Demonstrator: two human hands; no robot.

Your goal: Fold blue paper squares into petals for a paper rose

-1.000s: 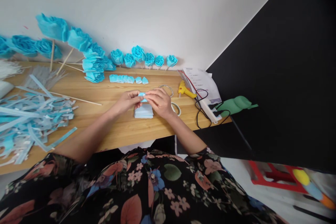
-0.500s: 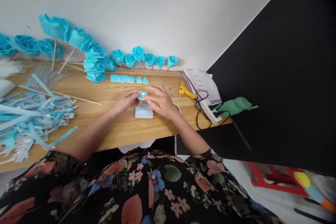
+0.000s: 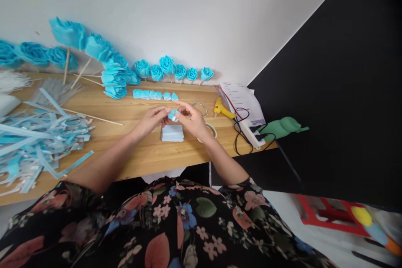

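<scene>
Between my two hands is a small light-blue paper piece, with a white patch on its lower edge. My left hand pinches its left side between thumb and fingers. On the other side, my right hand has its thumb and fingers closed on the piece's right edge. Just below them a stack of pale blue paper squares lies on the wooden table. Behind the hands sits a row of small folded blue pieces. Two tape rolls lie by my right hand, partly covered by it.
Blue paper flowers on sticks line the wall. A heap of paper strips covers the left side, near a thin wooden stick. To the right are a yellow glue gun, a power strip with black cords and printed sheets.
My right hand's fingers, spread before, have come together on the blue paper piece. The piece has shifted slightly right and turned a little in my hands.
</scene>
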